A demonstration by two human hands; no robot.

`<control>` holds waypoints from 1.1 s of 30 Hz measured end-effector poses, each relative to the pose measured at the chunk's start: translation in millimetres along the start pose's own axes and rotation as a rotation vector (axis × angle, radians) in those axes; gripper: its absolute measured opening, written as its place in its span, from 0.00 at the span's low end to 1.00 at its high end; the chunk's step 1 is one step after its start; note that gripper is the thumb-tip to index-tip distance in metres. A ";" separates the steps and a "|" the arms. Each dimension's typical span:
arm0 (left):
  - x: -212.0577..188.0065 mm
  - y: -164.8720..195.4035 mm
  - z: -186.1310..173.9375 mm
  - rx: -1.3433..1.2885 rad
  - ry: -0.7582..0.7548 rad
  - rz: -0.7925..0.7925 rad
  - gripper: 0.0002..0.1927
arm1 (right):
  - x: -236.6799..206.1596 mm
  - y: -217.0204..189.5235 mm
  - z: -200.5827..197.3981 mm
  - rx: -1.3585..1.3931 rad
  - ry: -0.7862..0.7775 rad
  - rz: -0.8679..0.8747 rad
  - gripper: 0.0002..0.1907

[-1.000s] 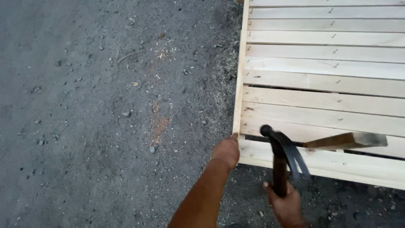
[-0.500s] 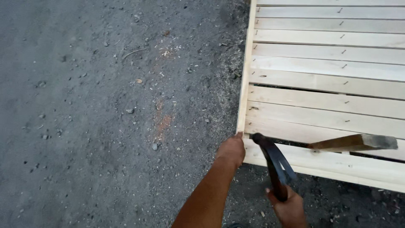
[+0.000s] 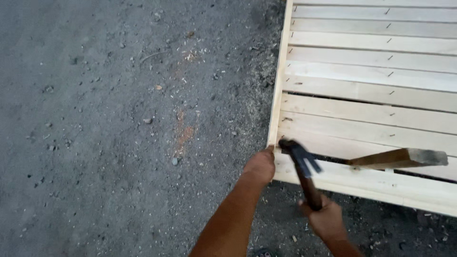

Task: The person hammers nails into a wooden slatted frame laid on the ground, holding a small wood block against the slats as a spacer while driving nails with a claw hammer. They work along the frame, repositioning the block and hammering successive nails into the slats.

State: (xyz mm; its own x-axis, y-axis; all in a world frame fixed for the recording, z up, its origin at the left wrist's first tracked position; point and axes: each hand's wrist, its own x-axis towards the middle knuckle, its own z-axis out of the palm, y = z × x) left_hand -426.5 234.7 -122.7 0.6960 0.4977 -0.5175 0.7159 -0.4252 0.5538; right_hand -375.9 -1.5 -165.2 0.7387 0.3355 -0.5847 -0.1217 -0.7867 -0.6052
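Gripping blurred hammer [image 3: 301, 159], right hand [image 3: 322, 220], left hand [image 3: 260, 165] hiding panel [image 3: 362, 95] corner

Dark gravelly ground [image 3: 104, 119], scattered pebbles — orange stain [image 3: 183, 133], pale sawdust flecks [image 3: 193, 54]

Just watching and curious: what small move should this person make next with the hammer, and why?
Probably a short tap down at the panel's corner. The hammer in the right hand has its head low over the slatted wooden panel, beside the left hand pressed at that corner.
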 end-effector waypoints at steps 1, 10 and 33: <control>1.3 -3.8 0.2 0.048 0.021 0.072 0.28 | -1.2 0.9 0.2 0.068 0.027 0.004 0.18; -6.8 5.1 -3.9 0.231 -0.005 0.085 0.24 | 16.5 18.0 12.0 -0.419 -0.202 0.194 0.21; -0.5 10.1 -13.9 0.125 -0.026 -0.010 0.22 | 22.4 23.3 -5.9 -0.198 -0.115 0.126 0.29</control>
State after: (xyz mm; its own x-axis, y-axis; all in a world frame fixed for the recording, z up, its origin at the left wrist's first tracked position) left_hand -420.4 240.7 -107.8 0.6888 0.4831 -0.5405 0.7230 -0.5122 0.4636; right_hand -358.3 -15.3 -189.2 0.6441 0.2762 -0.7133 -0.0675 -0.9084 -0.4127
